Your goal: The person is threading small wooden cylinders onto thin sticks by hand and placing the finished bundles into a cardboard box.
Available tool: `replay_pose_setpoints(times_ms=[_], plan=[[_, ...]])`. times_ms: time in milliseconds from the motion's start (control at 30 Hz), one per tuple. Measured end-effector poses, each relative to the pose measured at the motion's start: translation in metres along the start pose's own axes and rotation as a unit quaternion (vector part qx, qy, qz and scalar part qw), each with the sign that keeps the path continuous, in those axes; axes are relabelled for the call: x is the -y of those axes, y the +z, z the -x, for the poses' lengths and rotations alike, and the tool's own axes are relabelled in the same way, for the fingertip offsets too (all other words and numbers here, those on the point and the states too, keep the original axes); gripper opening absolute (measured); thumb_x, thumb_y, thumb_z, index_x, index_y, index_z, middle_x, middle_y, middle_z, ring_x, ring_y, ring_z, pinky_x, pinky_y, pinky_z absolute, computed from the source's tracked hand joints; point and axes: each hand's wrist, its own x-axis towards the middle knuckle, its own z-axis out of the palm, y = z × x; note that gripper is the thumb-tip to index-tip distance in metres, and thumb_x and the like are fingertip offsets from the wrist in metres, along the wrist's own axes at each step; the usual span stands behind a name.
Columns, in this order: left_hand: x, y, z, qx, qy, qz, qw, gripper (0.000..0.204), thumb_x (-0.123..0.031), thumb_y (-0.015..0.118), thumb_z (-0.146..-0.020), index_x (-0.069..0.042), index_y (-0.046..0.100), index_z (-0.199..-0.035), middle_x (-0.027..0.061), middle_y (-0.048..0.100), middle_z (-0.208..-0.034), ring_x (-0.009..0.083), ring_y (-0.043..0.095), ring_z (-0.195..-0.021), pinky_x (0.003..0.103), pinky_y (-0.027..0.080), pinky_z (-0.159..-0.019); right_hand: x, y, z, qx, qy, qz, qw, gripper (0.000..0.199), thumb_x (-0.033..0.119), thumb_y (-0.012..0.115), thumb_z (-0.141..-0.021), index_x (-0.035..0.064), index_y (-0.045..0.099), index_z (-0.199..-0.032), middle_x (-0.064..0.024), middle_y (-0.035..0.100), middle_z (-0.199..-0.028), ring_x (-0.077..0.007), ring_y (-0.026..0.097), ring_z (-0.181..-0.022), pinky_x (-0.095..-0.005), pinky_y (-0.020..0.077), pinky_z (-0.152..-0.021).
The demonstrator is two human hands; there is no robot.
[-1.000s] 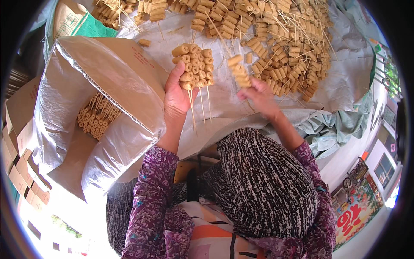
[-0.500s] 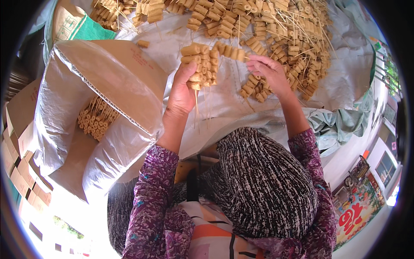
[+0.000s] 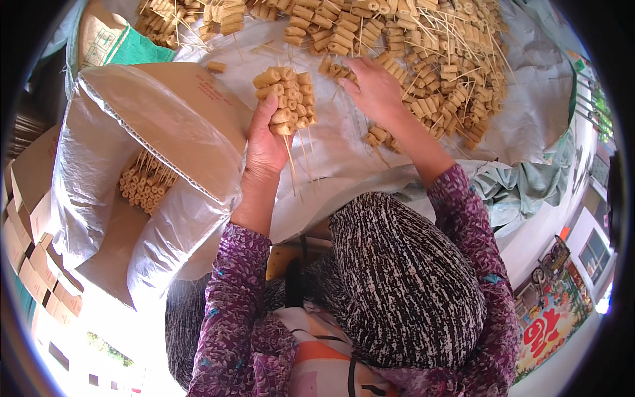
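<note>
My left hand is closed around a bundle of skewers threaded with short, hollow, golden-brown rolls. The thumb presses the near side of the rolls, and several thin sticks point down below the hand. To the right of the bundle, my right hand pinches a single skewer of the same rolls. Its stick is mostly covered by the fingers. A big heap of loose roll skewers lies just beyond and to the right of that hand.
At the left stands an open cardboard box lined with clear plastic, with packed roll skewers inside. A pale sheet lies under the heap. One loose roll rests beside the box. Flattened cartons are at the far left.
My left hand has shifted slightly left with the bundle. My right hand has moved left and up with its skewer, which now sits apart from the bundle and shows less of itself.
</note>
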Motion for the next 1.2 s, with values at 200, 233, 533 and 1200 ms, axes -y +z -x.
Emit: replay_pose_setpoints(times_ms=[200,233,533,1200], plan=[[0.001,-0.005,0.0,0.002,-0.017,0.03,0.999,0.064,-0.036,0.067,-0.087,-0.004,0.044,-0.137,0.0101,0.053,-0.133,0.0248,0.051,-0.122,0.041,0.04,-0.104,-0.002,0.021,-0.03,0.139,0.066,0.042,0.987,0.037,0.031,0.064,-0.087,0.0069,0.062,-0.115,-0.0094,0.067,-0.107,-0.031,0.063,-0.096,-0.0404,0.0501,-0.081],[0.001,-0.005,0.001,-0.003,-0.017,0.029,0.999,0.065,-0.037,0.065,-0.088,-0.003,0.042,-0.138,0.0119,0.052,-0.134,0.0266,0.051,-0.123,0.043,0.041,-0.104,0.007,0.01,-0.031,0.177,0.09,0.021,0.98,0.036,0.029,0.065,-0.086,0.0062,0.063,-0.114,-0.0089,0.068,-0.105,-0.0285,0.064,-0.094,-0.0388,0.0504,-0.078],[0.004,-0.007,-0.003,0.026,-0.026,0.077,0.996,0.062,-0.038,0.062,-0.089,-0.005,0.042,-0.138,0.0131,0.051,-0.136,0.0289,0.05,-0.124,0.048,0.041,-0.104,-0.02,0.003,0.023,0.185,0.238,-0.57,0.764,0.044,0.02,0.072,-0.083,0.0035,0.057,-0.12,-0.0072,0.067,-0.099,-0.0135,0.064,-0.085,-0.0282,0.0504,-0.069],[0.01,-0.009,-0.005,0.101,-0.067,0.131,0.984,0.066,-0.044,0.06,-0.089,-0.006,0.041,-0.14,0.0161,0.049,-0.138,0.0378,0.048,-0.126,0.055,0.039,-0.104,0.003,-0.003,0.03,0.255,0.13,-0.569,0.771,0.047,0.013,0.068,-0.087,0.0077,0.051,-0.13,-0.0043,0.066,-0.105,-0.0119,0.062,-0.093,-0.0276,0.0502,-0.077]])
